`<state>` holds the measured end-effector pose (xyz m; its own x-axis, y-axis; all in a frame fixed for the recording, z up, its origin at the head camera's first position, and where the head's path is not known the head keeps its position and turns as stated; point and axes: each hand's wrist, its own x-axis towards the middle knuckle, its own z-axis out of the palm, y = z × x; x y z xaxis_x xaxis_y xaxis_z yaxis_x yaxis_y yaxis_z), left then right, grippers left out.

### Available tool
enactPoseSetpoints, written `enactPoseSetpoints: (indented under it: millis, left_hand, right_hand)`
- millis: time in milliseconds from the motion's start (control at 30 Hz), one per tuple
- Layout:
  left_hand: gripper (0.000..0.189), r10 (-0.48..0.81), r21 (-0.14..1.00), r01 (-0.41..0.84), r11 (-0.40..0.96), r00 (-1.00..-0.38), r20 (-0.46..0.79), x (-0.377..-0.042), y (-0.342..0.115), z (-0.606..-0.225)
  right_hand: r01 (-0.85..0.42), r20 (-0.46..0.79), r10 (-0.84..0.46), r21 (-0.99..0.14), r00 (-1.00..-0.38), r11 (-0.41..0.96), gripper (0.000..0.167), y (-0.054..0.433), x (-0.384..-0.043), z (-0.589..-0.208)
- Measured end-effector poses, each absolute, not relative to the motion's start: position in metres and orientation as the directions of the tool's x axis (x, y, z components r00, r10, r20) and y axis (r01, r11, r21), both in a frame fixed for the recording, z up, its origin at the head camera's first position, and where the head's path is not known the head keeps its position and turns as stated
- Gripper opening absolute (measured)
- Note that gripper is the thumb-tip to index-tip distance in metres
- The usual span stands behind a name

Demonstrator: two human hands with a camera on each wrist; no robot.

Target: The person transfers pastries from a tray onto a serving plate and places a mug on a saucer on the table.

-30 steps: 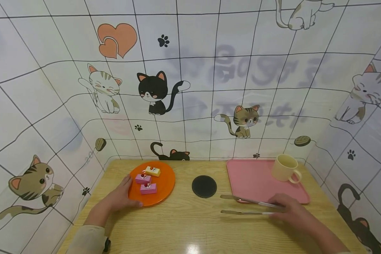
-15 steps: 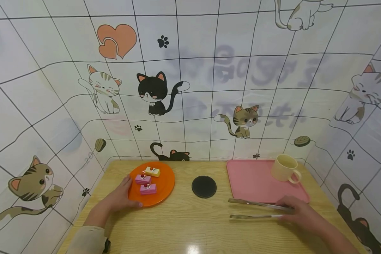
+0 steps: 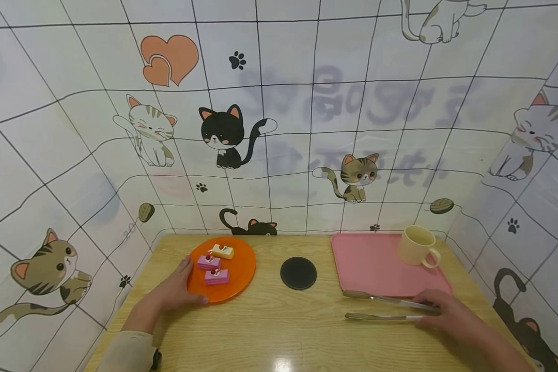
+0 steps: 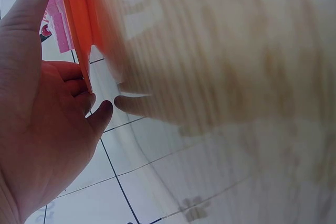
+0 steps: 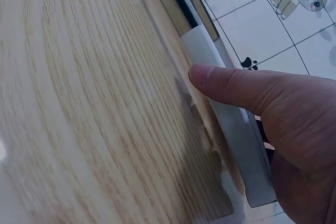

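Note:
An orange plate stands at the left of the table, bearing a yellow toy cake piece and two pink ones, the nearer pink cake piece lying towards the front. My left hand holds the plate by its left rim, thumb at the near edge and fingers along the side. In the left wrist view the hand curls about the plate's edge. My right hand grips metal tongs by their white handle. The tongs' two arms are spread, tips pointing left, nothing between them.
A pink tray lies at the back right, with a pale yellow mug on its far right part. Between plate and tray sits a round black coaster. A cat-print curtain surrounds the wooden table at the back and sides.
My right hand has drawn the tongs to the right and slightly towards me, away from the coaster. The left hand and the plate have stayed put.

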<state>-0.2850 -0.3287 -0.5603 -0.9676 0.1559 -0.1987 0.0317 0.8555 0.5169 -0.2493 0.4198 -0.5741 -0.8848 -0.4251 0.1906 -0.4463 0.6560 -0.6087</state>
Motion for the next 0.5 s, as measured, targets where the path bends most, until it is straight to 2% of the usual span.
enactPoseSetpoints:
  millis: [367, 500]
  left_hand:
    - [0.148, 0.147, 0.512, 0.018, 0.859, -0.966, -0.213, -0.287, -0.33, -0.559]
    - [0.148, 0.15, 0.514, 0.019, 0.858, -0.965, -0.216, -0.287, -0.331, -0.56]
  right_hand:
    - [-0.368, 0.14, -0.361, -0.61, -0.922, 0.702, 0.034, 0.432, -0.247, -0.573]
    - [-0.391, 0.17, -0.367, -0.608, -0.914, 0.691, 0.033, 0.433, -0.246, -0.574]
